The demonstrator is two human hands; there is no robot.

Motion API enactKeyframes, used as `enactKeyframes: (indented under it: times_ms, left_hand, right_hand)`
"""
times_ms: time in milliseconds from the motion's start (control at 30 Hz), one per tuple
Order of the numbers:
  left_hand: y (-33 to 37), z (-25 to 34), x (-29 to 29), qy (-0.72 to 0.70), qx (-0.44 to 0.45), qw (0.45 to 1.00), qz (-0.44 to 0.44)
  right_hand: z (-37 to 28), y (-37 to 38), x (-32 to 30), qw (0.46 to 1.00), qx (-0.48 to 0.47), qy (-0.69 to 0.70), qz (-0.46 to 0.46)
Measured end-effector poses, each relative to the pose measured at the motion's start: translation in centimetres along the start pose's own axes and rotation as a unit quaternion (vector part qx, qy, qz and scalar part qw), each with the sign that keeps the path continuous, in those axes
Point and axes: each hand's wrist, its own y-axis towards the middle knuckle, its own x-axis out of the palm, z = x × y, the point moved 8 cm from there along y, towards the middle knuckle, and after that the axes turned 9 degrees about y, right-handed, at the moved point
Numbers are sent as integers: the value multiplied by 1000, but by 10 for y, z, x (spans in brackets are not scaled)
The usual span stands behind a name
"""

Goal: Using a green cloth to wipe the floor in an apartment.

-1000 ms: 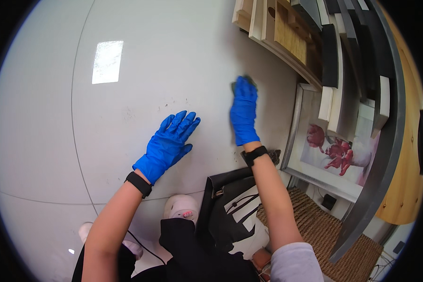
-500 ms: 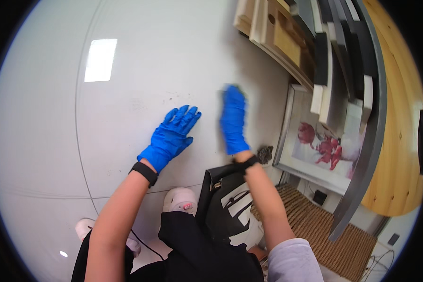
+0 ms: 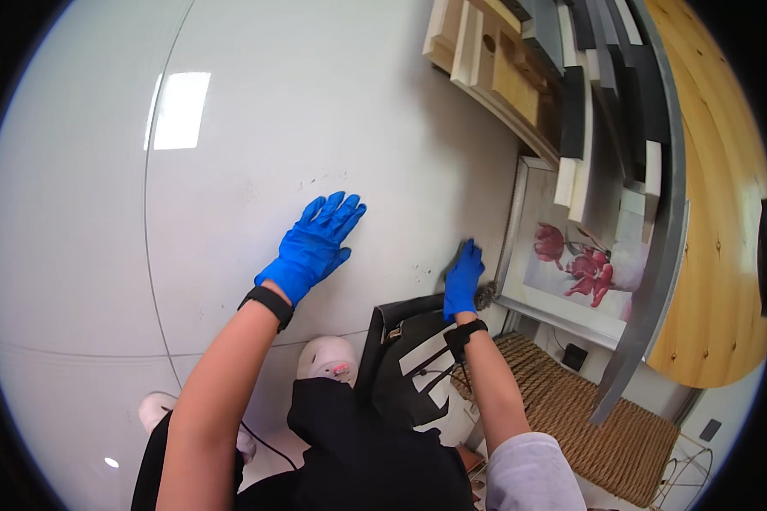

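My left hand (image 3: 309, 243), in a blue glove, lies flat on the glossy white tiled floor (image 3: 230, 221) with its fingers spread, holding nothing. My right hand (image 3: 464, 281), gloved the same, presses down on the floor by the corner of a black-and-white bag (image 3: 409, 375). Its fingers are bent together over something mostly hidden; a thin dark greenish edge shows beside them. A dark grey crumpled clump (image 3: 486, 295) sits against that hand's right side. Small dark specks (image 3: 423, 272) mark the floor left of the right hand, and more lie above the left.
A framed flower picture (image 3: 575, 264) leans at the right, below a grey-edged shelf of stacked panels (image 3: 605, 128). Pale wooden boards (image 3: 503, 77) jut out above. A round wooden top (image 3: 716, 255) and a woven rope seat (image 3: 588, 417) stand farther right. My shoe (image 3: 328, 359) is near the bag.
My right hand has swept down toward me and slightly right, from the open floor to beside the bag and the grey clump. My left hand has stayed in place.
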Motion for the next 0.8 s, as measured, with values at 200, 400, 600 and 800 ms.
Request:
enactKeyframes:
  times_ms: [200,400,600,800]
  left_hand:
    - [-7,-7,-2,62,2,998,31]
    - [-1,0,-5,70,10,997,29]
    - [1,5,-4,61,19,998,13]
    - [-4,1,-4,67,19,997,26]
  right_hand:
    - [-212,-31,-6,929,-325,106,138]
    - [-143,-14,4,978,-160,43,126]
    - [-68,-10,-20,972,-130,160,116]
    - [-31,-53,-13,994,-76,15,72]
